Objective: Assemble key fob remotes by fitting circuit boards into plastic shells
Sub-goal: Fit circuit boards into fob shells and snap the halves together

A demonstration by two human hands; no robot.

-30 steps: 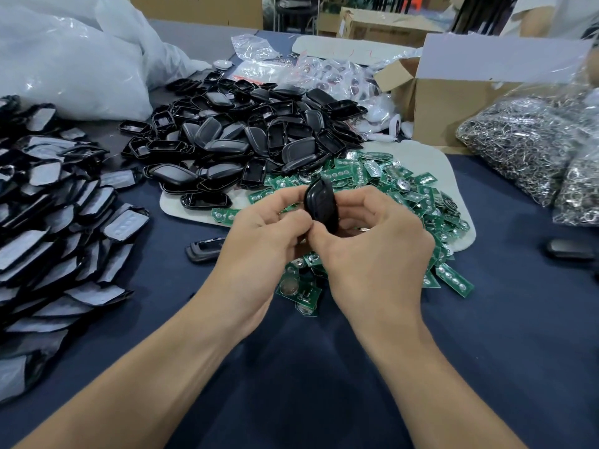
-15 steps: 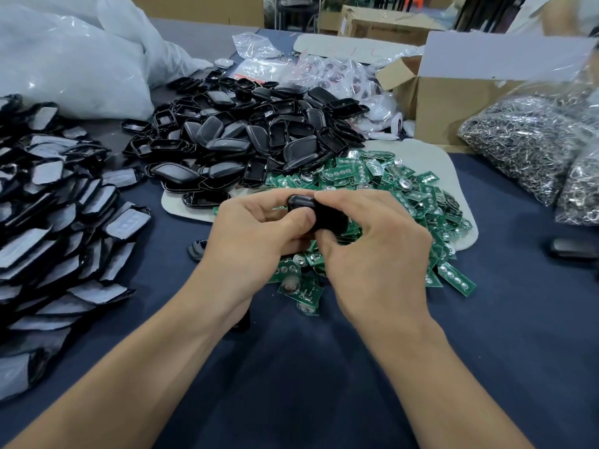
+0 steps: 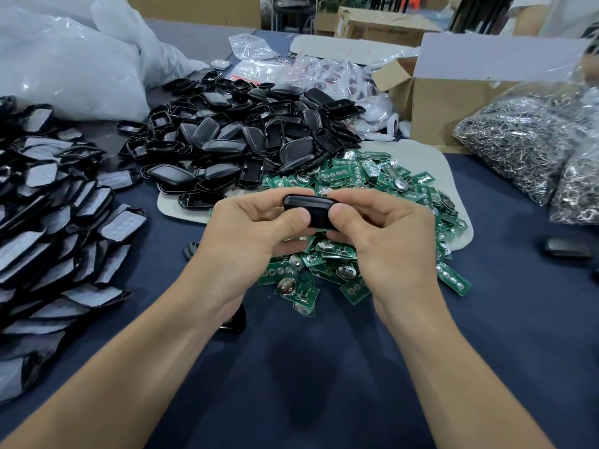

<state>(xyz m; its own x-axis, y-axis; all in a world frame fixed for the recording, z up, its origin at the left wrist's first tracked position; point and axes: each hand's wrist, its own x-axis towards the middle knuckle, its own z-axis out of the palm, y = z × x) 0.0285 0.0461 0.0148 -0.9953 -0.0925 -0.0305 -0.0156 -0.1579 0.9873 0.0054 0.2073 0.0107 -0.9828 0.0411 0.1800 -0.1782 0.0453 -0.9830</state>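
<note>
No legible text — only blurred print on cardboard boxes (image 3: 382, 27)

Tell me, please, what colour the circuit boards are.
Green; the circuit boards show best in head view.

Head view. The camera sits on your head and faces forward and down over the dark blue table (image 3: 502, 351), wide-angle, so lines bow toward the edges. Your left hand (image 3: 246, 244) and right hand (image 3: 389, 244) meet at centre frame, close beneath the lens; the cardboard box (image 3: 453, 108) at far right stands well back.
</note>
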